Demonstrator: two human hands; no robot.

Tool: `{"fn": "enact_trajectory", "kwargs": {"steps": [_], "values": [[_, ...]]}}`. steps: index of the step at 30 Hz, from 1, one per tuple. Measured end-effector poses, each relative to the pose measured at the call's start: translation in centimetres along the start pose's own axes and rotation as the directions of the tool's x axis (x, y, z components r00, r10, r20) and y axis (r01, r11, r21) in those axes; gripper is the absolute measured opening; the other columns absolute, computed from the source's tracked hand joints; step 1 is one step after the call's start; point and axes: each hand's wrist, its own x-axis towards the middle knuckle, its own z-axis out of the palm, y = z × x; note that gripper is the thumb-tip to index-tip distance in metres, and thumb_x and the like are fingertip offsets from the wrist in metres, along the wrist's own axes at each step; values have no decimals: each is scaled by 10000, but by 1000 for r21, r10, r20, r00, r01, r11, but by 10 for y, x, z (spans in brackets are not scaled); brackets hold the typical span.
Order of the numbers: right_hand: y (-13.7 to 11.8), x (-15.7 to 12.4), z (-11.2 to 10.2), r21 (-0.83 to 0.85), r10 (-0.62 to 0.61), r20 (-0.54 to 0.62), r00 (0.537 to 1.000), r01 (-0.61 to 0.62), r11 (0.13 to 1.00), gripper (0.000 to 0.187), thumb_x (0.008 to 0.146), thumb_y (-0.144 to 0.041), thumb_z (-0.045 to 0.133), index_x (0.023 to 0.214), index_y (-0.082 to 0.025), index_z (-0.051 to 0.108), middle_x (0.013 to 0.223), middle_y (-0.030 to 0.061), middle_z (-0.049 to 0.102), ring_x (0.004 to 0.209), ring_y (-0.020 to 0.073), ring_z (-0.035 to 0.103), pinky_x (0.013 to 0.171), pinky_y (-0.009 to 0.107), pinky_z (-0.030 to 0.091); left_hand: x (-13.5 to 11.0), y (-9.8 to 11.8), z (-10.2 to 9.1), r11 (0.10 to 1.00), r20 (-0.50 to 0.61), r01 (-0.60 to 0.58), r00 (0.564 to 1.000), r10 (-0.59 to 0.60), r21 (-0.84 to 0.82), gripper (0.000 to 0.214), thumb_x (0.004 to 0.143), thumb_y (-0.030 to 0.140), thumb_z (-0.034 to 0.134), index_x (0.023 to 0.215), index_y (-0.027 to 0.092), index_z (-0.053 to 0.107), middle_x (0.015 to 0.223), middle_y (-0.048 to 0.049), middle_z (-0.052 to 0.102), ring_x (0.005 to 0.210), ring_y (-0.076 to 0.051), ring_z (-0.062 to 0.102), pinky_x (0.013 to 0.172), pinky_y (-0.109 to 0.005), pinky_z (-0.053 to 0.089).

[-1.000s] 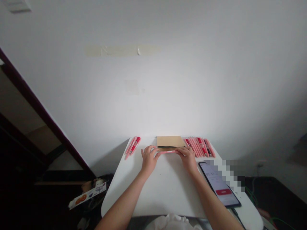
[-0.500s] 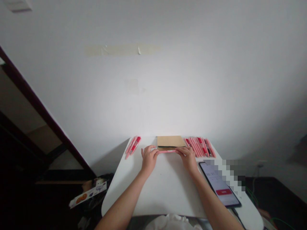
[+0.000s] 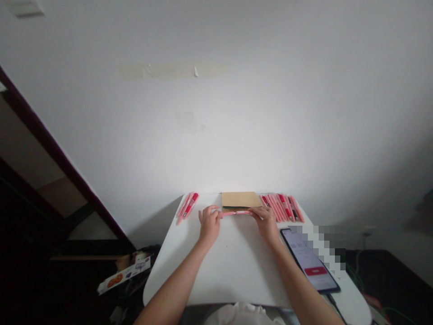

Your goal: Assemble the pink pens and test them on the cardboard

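Note:
My left hand and my right hand pinch the two ends of a pink pen, held level just in front of a brown cardboard box at the table's far edge. Both hands have their fingers closed on the pen. A row of several pink and red pens lies right of the box. A smaller bunch of pink pens lies to its left.
The white table stands against a white wall. A phone with a lit screen lies at the right near my forearm. A printed carton sits on the dark floor at the left.
The pen and both hands have risen slightly and moved a little toward the box. Nothing else has moved.

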Motion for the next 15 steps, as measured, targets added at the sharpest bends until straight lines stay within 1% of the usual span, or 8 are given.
{"fn": "enact_trajectory", "kwargs": {"steps": [3,10,15], "values": [[4,-1,1,-22,14,-15,1000,-14,1000,377,926,-516,516,916,-256,789,911,85,758,938,273,581,849,413,422,0,0,0,1000,-11,5,1000,-5,-10,278,943,208,450,766,216,664,1209,-72,638,1204,-238,542,1132,-640,241],[9,-1,1,-29,25,-32,999,-26,999,421,917,-562,510,931,-246,789,914,91,760,934,280,581,842,418,428,1,-2,2,999,-42,23,999,-24,-32,244,945,242,465,835,214,681,1211,-82,624,1187,-244,546,1100,-573,307],[11,-1,1,-24,35,-70,997,-36,999,449,910,-579,509,924,-229,790,938,96,759,941,282,574,848,415,437,2,-4,2,998,-84,47,995,-49,-35,229,932,217,475,860,214,692,1200,-85,627,1175,-240,554,1084,-537,341]]}}
